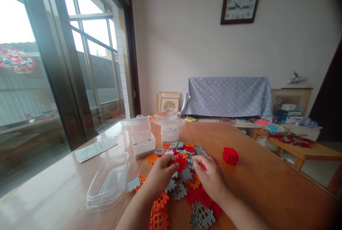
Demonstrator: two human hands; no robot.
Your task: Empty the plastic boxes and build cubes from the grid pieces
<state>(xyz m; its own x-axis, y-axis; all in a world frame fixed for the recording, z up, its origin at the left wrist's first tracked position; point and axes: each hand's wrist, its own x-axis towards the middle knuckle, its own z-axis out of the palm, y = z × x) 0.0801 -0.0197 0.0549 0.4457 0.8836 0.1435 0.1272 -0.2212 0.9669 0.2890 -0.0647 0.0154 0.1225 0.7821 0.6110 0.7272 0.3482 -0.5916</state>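
Observation:
My left hand (165, 167) pinches a red interlocking plastic tile (181, 163) between thumb and fingers, above a pile of similar pieces. Just right of that tile is my right hand (210, 171), its fingers bent and thumb apart, with nothing visibly gripped. Under and around both hands lie grey tiles (179, 191), orange tiles (160, 201) and red tiles (199, 197), some with window-like grids. My palms and wrists hide part of the pile. To the right, a compact red stack of tiles (230, 155) stands by itself on the table.
On the wooden table (256, 187), nested clear tubs (108, 183) stand at left near a printed sheet (96, 149). Behind the pile are an open lidded white box (143, 144) and another container (169, 135). A low wooden bench (301, 151) is at right.

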